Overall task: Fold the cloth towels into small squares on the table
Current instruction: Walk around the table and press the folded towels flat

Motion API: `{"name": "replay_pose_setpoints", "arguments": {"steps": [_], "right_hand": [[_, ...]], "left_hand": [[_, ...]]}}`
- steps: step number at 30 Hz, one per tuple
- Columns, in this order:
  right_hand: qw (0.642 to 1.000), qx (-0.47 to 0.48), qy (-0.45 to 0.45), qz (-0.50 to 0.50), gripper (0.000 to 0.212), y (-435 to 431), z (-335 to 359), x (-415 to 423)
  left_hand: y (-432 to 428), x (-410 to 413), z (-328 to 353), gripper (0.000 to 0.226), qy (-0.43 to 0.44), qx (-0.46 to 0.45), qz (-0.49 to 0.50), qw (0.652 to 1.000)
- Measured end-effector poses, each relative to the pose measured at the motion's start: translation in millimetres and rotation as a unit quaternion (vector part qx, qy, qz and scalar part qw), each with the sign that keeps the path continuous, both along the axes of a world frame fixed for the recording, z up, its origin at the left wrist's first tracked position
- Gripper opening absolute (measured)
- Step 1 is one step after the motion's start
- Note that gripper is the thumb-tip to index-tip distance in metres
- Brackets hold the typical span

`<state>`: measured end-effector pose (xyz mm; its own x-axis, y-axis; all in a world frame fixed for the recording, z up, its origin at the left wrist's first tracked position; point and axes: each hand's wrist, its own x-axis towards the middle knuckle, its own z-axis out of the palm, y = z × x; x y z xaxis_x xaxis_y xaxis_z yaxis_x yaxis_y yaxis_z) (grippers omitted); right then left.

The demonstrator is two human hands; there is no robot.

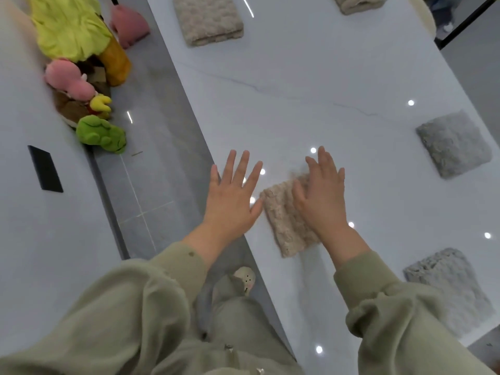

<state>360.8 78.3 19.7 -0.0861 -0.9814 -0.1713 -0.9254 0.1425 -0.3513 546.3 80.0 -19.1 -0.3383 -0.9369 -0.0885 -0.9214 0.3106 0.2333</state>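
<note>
From my seat I see the beige towel point(284, 226) lying folded into a narrow ribbed block near the left edge of the table point(297, 104), close to the person's body. The right hand point(322, 198) lies palm down on the towel's right half. Its fingers are straight and the tips reach past the towel's far edge over the tabletop; it curls round nothing. The towel's left half and near corner show bare beside that hand's thumb.

The left hand point(232, 196) is just left of the towel, palm down, with fingers straight and fanned apart, holding nothing. Its thumb tip comes right up to the towel's left edge, but I cannot tell whether it touches. Nor can I tell whether this palm rests on the table or hovers over it.

Four other folded towels lie on the table, well apart from the hands. There is a beige square point(208, 20) at the far left and a second beige one point(357, 4) cut off by the top edge. A grey square point(454, 144) lies to the right, and a second grey one point(449, 288) near the right sleeve point(405, 320). Across a strip of tiled floor point(146, 185), a white counter point(27, 239) on the left carries plush toys point(78, 50) and a flat black slab point(44, 169).
</note>
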Motion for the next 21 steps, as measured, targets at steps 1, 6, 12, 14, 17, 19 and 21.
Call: {"name": "replay_pose_setpoints", "arguments": {"steps": [1,6,12,14,17,19,21], "right_hand": [[1.000,0.001,0.028,0.011,0.057,-3,2,14],[0.998,0.006,0.060,0.005,0.065,-23,1,89],[0.992,0.054,0.097,-0.057,0.061,-87,-5,181],[0.990,0.058,0.090,-0.087,0.060,-111,-2,207],[0.987,0.057,0.089,-0.120,0.060,-142,3,235],[0.985,0.055,0.085,-0.141,0.060,-160,6,246],[0.981,0.050,0.088,-0.163,0.060,-173,7,250]], "left_hand": [[-9,12,4,0.068,-0.021,-0.007,-0.022,0.999],[-55,69,26,0.077,-0.052,0.007,-0.055,0.997],[-134,145,36,0.077,-0.085,0.007,-0.153,0.985],[-164,172,39,0.079,-0.087,0.002,-0.182,0.980],[-205,202,44,0.075,-0.082,-0.008,-0.213,0.973],[-229,210,45,0.073,-0.072,-0.008,-0.232,0.970],[-252,210,44,0.071,-0.070,-0.007,-0.252,0.965]]}}
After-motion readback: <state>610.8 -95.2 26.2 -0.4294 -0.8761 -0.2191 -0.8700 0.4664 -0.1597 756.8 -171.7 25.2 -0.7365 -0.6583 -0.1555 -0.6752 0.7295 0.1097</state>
